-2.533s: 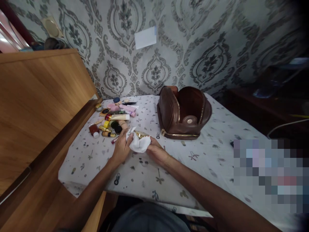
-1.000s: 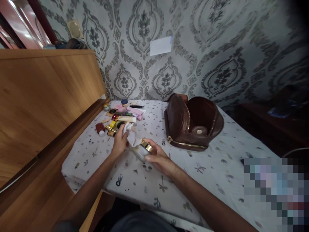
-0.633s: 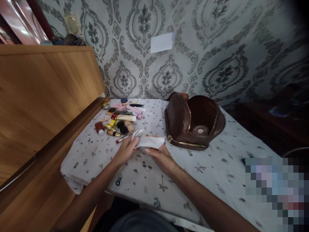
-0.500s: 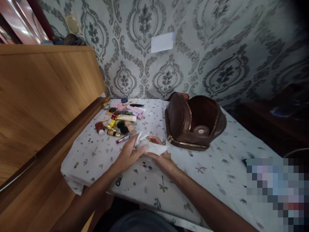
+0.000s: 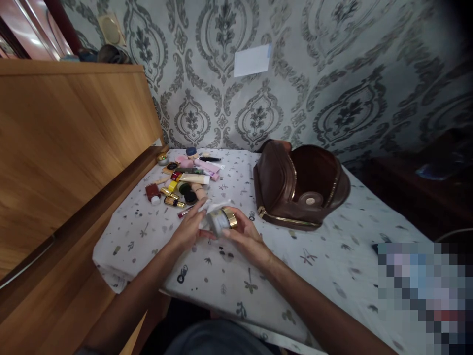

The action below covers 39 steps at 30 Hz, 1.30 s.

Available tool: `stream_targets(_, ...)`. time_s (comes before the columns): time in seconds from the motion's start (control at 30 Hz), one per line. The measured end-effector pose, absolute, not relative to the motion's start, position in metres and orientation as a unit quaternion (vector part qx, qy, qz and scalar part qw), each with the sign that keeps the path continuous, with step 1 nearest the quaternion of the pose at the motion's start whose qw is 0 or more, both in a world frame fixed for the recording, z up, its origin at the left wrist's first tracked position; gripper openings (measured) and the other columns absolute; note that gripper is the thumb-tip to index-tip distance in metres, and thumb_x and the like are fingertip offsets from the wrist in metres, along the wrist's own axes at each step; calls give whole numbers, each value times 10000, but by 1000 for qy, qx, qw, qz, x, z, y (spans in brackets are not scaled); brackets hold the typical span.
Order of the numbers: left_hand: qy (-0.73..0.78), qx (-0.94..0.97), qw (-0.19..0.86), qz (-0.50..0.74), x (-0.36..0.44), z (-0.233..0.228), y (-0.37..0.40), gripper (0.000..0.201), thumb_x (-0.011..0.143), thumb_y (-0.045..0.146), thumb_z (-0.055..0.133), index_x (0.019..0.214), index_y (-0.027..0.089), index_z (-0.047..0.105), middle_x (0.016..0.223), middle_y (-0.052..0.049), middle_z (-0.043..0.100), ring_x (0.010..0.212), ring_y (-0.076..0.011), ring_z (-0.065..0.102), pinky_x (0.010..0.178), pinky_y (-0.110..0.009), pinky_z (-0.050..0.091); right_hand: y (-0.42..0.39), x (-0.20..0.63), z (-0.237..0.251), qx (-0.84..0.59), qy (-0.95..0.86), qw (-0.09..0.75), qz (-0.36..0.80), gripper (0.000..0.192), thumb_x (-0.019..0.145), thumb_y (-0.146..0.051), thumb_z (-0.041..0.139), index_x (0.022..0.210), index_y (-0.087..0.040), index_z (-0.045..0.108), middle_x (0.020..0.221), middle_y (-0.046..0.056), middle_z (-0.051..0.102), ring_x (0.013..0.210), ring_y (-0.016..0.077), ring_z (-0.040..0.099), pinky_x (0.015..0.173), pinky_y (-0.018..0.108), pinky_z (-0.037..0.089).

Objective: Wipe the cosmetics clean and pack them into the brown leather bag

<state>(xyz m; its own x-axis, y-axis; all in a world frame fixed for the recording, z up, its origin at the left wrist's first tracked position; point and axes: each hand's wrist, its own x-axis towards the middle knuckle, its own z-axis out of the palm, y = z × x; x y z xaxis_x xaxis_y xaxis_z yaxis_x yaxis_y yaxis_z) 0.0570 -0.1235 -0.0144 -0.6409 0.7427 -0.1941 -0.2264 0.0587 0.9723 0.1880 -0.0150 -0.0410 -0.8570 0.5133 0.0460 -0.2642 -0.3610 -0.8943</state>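
One jar (image 5: 220,221): small, greyish body, gold band at its lid end, lying tilted; it is gripped in the fingers of the right hand (image 5: 247,237) above the patterned tablecloth (image 5: 325,256). One white cloth (image 5: 207,213), crumpled and partly hidden, is pinched in the left hand (image 5: 188,229) against the jar's side. One brown bag (image 5: 301,185), unzipped, is seen just to the right. One heap of cosmetics (image 5: 183,177), too crowded for counting, is noted at the left.
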Motion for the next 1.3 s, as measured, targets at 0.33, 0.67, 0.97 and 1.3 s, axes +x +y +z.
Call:
stream_targets(0.33, 620, 343, 349, 613, 44, -11, -130, 397, 812, 256, 567, 1188, 210, 685, 1288, -70, 649, 1185, -290, 583, 936, -438, 534, -9, 189, -37, -138, -465, 226, 845, 425, 664, -330, 834, 1052, -274, 672, 1120, 25, 641, 942, 201, 615, 726, 317, 590)
stream_targets(0.67, 594, 352, 396, 605, 49, -12, -129, 410, 796, 296, 605, 1183, 189, 690, 1231, -72, 687, 1149, -289, 606, 926, -388, 513, -6, 187, -42, -115, -440, 208, 866, 390, 643, -418, 848, 953, -227, 709, 930, 7, 655, 750, 141, 589, 623, 247, 536)
stream_targets(0.97, 566, 299, 477, 602, 74, -28, -130, 647, 780, 427, 710, 1324, 203, 441, 1192, -125, 638, 806, -218, 708, 585, -296, 578, -7, 184, -47, -144, -504, 294, 799, 485, 644, -464, 832, 1033, -269, 617, 871, -13, 626, 639, 121, 517, 541, 240, 453)
stream_targets(1.3, 540, 266, 515, 610, 74, -33, -129, 504, 682, 533, 782, 926, 112, 649, 833, -94, 717, 580, -173, 696, 404, -176, 401, -4, 184, -47, -168, -558, 332, 741, 659, 559, -331, 890, 1127, -302, 557, 1106, 11, 586, 841, 169, 597, 691, 292, 532)
